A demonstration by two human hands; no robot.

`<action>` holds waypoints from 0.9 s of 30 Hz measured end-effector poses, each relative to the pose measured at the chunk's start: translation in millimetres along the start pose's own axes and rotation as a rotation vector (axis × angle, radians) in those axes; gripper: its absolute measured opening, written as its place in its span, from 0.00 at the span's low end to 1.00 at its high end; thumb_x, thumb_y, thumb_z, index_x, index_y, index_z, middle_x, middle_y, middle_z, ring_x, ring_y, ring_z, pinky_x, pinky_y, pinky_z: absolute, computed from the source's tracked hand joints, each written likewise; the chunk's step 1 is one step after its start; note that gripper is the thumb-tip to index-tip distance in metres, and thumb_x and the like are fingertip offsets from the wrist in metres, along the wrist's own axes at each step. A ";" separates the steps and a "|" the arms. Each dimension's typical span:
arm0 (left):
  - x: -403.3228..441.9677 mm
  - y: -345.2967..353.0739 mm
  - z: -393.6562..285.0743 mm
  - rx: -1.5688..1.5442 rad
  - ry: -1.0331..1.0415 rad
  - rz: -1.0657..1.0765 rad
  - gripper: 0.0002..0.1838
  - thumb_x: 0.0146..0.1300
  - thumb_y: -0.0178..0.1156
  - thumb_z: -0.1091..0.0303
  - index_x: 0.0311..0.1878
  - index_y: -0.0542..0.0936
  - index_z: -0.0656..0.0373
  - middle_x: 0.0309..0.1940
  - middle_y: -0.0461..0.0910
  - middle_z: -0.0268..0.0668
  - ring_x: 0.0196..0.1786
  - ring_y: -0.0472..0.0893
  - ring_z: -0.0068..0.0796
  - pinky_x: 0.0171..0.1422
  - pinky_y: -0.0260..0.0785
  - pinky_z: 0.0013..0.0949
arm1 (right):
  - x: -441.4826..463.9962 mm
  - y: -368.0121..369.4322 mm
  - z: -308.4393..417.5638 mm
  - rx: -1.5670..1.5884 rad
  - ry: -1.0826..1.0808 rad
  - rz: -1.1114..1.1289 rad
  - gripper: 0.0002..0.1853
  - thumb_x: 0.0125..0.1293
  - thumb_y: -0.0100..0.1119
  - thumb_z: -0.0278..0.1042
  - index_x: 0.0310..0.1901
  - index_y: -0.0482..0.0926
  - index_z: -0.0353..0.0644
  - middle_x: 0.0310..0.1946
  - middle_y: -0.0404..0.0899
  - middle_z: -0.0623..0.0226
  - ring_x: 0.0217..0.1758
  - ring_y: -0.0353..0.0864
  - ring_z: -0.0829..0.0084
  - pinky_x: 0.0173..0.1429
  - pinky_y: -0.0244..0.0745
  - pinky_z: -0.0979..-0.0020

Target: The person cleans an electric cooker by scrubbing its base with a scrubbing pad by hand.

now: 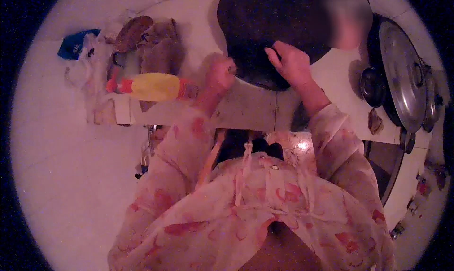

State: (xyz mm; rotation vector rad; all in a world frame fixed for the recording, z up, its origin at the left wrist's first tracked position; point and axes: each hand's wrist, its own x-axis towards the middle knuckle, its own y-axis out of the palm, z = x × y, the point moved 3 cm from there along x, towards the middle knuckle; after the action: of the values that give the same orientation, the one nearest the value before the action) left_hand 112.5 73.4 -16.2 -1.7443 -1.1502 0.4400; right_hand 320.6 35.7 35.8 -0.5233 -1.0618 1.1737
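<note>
My left hand (221,73) is closed beside the lower left edge of a large black thing with a rounded outline (274,22). A small dark spot shows at its fingers, but what they hold, if anything, is hidden. My right hand (292,63) lies over the lower right part of the black thing, its fingers curled in and the thumb side toward the left. I cannot make out anything inside it. Left of my left hand, a yellow bottle with red ends (153,86) lies on its side on the pale counter (243,105).
Brown bundled items (163,48) and a blue packet (78,44) with clear plastic sit at the left. On the right stand a large metal lid (402,77), a small black bowl (372,86) and a small brown scrap (375,121). A blurred patch covers the upper right.
</note>
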 end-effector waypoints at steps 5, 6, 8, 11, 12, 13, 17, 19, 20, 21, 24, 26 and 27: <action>9.8 13.8 13.5 -0.116 -0.162 -0.032 0.06 0.43 0.53 0.77 0.28 0.74 0.60 0.31 0.73 0.47 0.38 0.72 0.51 0.41 0.65 0.45 | -0.2 0.7 -0.8 -0.008 -0.045 -0.041 0.15 0.60 0.53 0.47 0.26 0.71 0.44 0.22 0.75 0.59 0.28 0.76 0.55 0.29 0.69 0.59; 15.2 11.6 16.5 -0.086 -0.248 -0.059 0.06 0.43 0.53 0.76 0.28 0.74 0.60 0.30 0.73 0.47 0.38 0.72 0.51 0.41 0.65 0.45 | 0.7 0.3 0.3 -0.021 -0.046 -0.049 0.15 0.60 0.53 0.47 0.26 0.71 0.44 0.22 0.75 0.59 0.28 0.76 0.55 0.29 0.69 0.59; 8.1 6.9 13.6 0.004 -0.116 -0.018 0.06 0.43 0.53 0.76 0.28 0.73 0.60 0.30 0.73 0.47 0.38 0.73 0.51 0.40 0.65 0.45 | -0.8 0.0 6.4 -0.015 -0.062 -0.055 0.15 0.60 0.53 0.46 0.26 0.71 0.44 0.21 0.75 0.59 0.28 0.76 0.55 0.29 0.69 0.59; -3.6 -6.9 -4.5 0.017 0.003 -0.021 0.05 0.44 0.53 0.76 0.28 0.73 0.59 0.29 0.73 0.47 0.37 0.73 0.51 0.40 0.65 0.45 | 4.2 1.3 5.8 -0.013 -0.070 -0.066 0.15 0.60 0.52 0.48 0.25 0.71 0.44 0.21 0.75 0.59 0.27 0.77 0.55 0.29 0.71 0.59; -11.0 -8.5 -5.9 -0.080 -0.022 -0.055 0.05 0.45 0.53 0.76 0.28 0.74 0.59 0.29 0.73 0.47 0.36 0.73 0.51 0.40 0.65 0.45 | 2.6 2.1 7.4 -0.027 -0.059 -0.050 0.16 0.60 0.51 0.50 0.26 0.72 0.45 0.21 0.76 0.58 0.27 0.78 0.56 0.28 0.72 0.58; -10.3 -6.5 -5.6 -0.082 -0.024 -0.051 0.05 0.45 0.53 0.76 0.28 0.74 0.59 0.29 0.73 0.47 0.36 0.73 0.51 0.40 0.65 0.45 | 1.8 1.8 5.0 -0.026 -0.056 -0.046 0.16 0.60 0.51 0.50 0.26 0.72 0.45 0.21 0.76 0.58 0.27 0.78 0.56 0.28 0.72 0.58; 8.3 0.0 13.1 -0.153 -0.177 0.007 0.04 0.46 0.54 0.76 0.29 0.74 0.59 0.29 0.73 0.46 0.36 0.73 0.51 0.40 0.65 0.43 | 0.6 2.4 6.4 -0.010 -0.052 -0.053 0.17 0.60 0.51 0.50 0.26 0.72 0.45 0.21 0.76 0.58 0.27 0.78 0.55 0.28 0.72 0.57; 12.7 -0.5 11.9 -0.135 -0.170 -0.067 0.04 0.46 0.54 0.76 0.29 0.74 0.59 0.28 0.73 0.46 0.35 0.73 0.51 0.40 0.65 0.43 | 1.7 -2.2 6.1 -0.030 -0.053 -0.063 0.17 0.60 0.51 0.51 0.26 0.72 0.45 0.21 0.76 0.58 0.27 0.78 0.55 0.28 0.72 0.57; 5.2 -0.7 8.8 -0.067 -0.098 -0.011 0.05 0.46 0.54 0.77 0.29 0.75 0.59 0.29 0.74 0.46 0.36 0.74 0.50 0.40 0.65 0.43 | 0.0 -3.6 7.8 -0.038 -0.041 -0.046 0.15 0.60 0.53 0.48 0.26 0.72 0.45 0.22 0.76 0.59 0.27 0.77 0.56 0.28 0.71 0.59; 1.4 2.0 6.5 0.008 -0.022 0.045 0.06 0.45 0.53 0.77 0.29 0.75 0.59 0.29 0.75 0.45 0.36 0.74 0.50 0.40 0.66 0.43 | -0.2 -4.2 6.6 -0.042 -0.028 -0.035 0.14 0.60 0.54 0.46 0.26 0.71 0.44 0.22 0.75 0.59 0.27 0.76 0.56 0.28 0.70 0.60; -4.7 6.3 6.3 -0.140 -0.026 0.020 0.06 0.44 0.54 0.78 0.27 0.76 0.59 0.28 0.75 0.44 0.35 0.75 0.48 0.39 0.66 0.43 | -0.1 -1.7 2.9 -0.015 -0.017 -0.018 0.14 0.60 0.54 0.47 0.27 0.71 0.44 0.22 0.76 0.59 0.28 0.76 0.55 0.28 0.70 0.60; 8.5 3.7 11.4 -0.173 -0.119 -0.070 0.05 0.44 0.54 0.79 0.27 0.76 0.60 0.28 0.75 0.43 0.35 0.75 0.48 0.39 0.66 0.43 | 1.4 -0.5 3.6 -0.020 -0.026 -0.030 0.16 0.60 0.52 0.49 0.26 0.72 0.45 0.22 0.76 0.58 0.27 0.77 0.55 0.28 0.71 0.59; 11.7 1.1 16.5 -0.201 -0.214 -0.161 0.05 0.43 0.55 0.79 0.26 0.75 0.60 0.27 0.75 0.43 0.35 0.75 0.47 0.38 0.66 0.43 | 1.9 -0.6 5.7 -0.021 -0.037 -0.043 0.17 0.60 0.51 0.51 0.26 0.73 0.45 0.21 0.76 0.58 0.27 0.77 0.55 0.28 0.72 0.58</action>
State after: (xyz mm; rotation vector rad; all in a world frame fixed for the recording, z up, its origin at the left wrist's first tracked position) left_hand 107.1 91.8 -22.5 -1.7892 -1.5204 0.4326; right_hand 316.0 36.2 39.6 -0.4944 -1.1129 1.1387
